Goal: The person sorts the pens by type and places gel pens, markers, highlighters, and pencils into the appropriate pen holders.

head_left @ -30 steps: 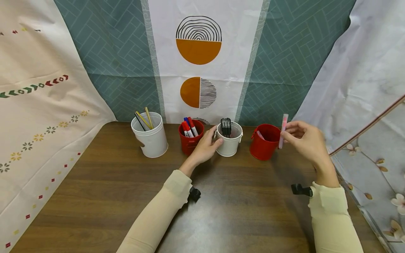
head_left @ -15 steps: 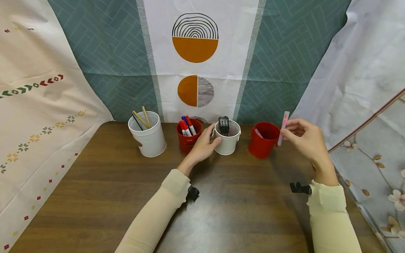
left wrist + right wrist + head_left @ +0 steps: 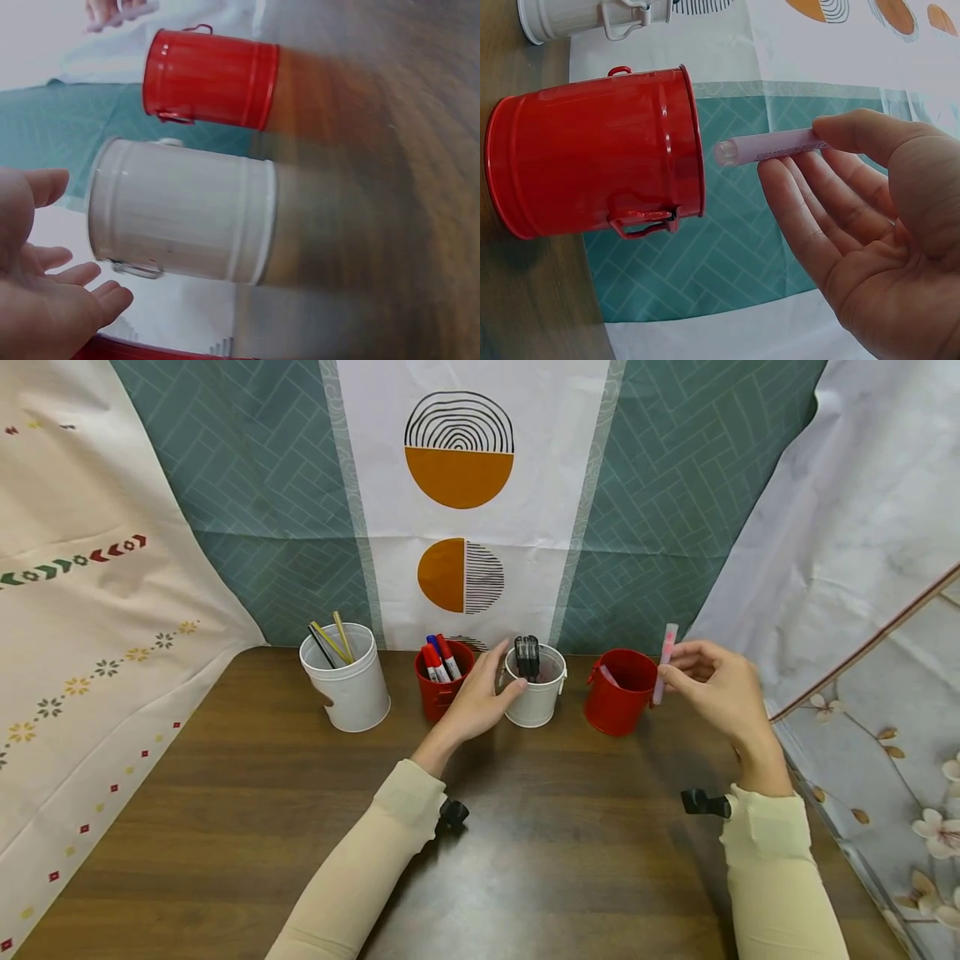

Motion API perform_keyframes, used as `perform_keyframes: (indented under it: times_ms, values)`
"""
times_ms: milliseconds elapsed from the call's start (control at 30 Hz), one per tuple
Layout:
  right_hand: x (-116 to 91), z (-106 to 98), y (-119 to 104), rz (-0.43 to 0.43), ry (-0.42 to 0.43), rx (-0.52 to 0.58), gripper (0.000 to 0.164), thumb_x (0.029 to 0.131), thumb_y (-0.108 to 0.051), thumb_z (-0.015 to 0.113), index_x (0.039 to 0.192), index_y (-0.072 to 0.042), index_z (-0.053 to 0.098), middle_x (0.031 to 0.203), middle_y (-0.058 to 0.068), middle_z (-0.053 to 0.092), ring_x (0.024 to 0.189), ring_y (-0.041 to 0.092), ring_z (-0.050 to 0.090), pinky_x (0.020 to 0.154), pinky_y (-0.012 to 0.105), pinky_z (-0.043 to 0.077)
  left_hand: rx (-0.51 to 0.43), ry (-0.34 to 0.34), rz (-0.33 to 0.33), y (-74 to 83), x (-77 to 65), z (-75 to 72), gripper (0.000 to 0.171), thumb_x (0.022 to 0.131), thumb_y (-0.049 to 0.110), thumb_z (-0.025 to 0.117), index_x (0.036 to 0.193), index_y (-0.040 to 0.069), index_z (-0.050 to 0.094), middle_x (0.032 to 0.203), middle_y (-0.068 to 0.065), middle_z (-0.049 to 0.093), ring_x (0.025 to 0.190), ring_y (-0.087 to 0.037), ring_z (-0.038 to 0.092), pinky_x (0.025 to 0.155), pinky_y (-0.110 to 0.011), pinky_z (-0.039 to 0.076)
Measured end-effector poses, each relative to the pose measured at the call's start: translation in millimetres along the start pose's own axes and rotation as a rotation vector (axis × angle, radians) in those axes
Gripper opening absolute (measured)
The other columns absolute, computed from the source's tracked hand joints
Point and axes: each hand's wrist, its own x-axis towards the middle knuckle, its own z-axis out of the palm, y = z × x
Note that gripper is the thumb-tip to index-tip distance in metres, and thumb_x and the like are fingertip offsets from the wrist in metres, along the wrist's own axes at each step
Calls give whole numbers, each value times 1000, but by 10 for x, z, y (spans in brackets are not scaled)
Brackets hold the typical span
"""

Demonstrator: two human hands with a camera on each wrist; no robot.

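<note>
In the head view, my right hand (image 3: 708,689) pinches a pale pink highlighter (image 3: 665,664) between thumb and fingers. It is nearly upright beside the rim of the right red bucket (image 3: 617,702), outside it. The right wrist view shows the highlighter's clear end (image 3: 726,153) pointing at that bucket's mouth, a small gap away. Another pink pen (image 3: 608,676) leans inside. My left hand (image 3: 476,697) is beside the small white bucket (image 3: 534,703), which holds several black pens (image 3: 527,658). In the left wrist view its loosely spread fingers (image 3: 112,300) hold nothing and appear apart from that bucket.
Behind my left hand stands another red bucket (image 3: 435,700) with red and blue markers (image 3: 442,658). A taller white bucket (image 3: 352,697) with pencils (image 3: 333,642) is at the left. All stand on the brown wooden table (image 3: 570,843), before a hanging patterned cloth (image 3: 660,510).
The head view has shifted slightly. My left fingers have eased a little away from the small white bucket. My right hand keeps the highlighter at nearly the same spot beside the right red bucket.
</note>
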Motion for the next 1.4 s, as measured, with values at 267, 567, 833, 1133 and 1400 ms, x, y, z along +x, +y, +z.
perform_keyframes:
  times_ms: [267,567,833,1133,1400]
  values:
    - [-8,-12,-7,9,2,-1,27,98,-22,79,120,-8,73,91,-14,74,76,2,72,66,14,53,6,34,92,292,-3,-10,73,104,30,66,167,12,33,168,-10,37,155,-27,34,128,-49,30]
    - [-15,-26,26,16,12,-4,27,99,-23,78,121,-9,73,94,-9,75,76,1,71,68,14,53,-141,-4,192,601,137,261,69,104,22,68,166,18,36,156,-8,48,142,-26,52,118,-40,46]
    - [-13,-47,6,-1,21,1,27,98,-23,79,120,-9,73,91,-14,75,74,-2,71,65,15,51,-156,-84,189,713,267,625,69,106,24,66,167,16,34,161,-7,46,144,-26,51,118,-31,44]
    - [-14,-53,9,-19,29,19,26,98,-20,79,120,-8,73,90,-16,74,74,-3,71,66,14,51,-164,-130,127,636,351,898,72,106,21,64,168,11,28,164,-15,40,146,-31,47,119,-34,44]
    - [1,-43,19,-21,66,19,26,98,-20,78,121,-9,74,91,-17,74,75,-4,70,67,12,51,-107,-125,106,584,399,1062,77,105,26,63,169,9,23,172,-13,31,159,-24,31,129,-37,27]
